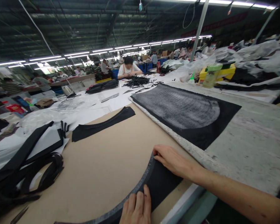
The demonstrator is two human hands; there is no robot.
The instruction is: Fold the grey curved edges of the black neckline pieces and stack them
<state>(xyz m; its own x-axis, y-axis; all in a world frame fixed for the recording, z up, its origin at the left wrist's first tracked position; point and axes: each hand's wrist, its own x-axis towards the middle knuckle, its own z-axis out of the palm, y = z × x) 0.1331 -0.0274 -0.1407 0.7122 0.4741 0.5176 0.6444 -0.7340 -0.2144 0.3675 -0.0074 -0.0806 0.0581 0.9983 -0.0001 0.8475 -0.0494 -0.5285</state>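
A black fabric piece with a curved edge lies in front of me, with a grey, rough-looking band along the curve. At the far end of that curve, my right hand pinches the edge between thumb and fingers. Closer to me, my left hand rests on the piece with its fingers extended beside the band; its lower part is cut off by the frame. A similar curved black piece lies farther back on the tan board.
On the right, a large black sheet with a whitish coated area lies on a stained grey slab. Black strips pile up at left, near a pointed dark tool. Across the table sits a person behind black strips.
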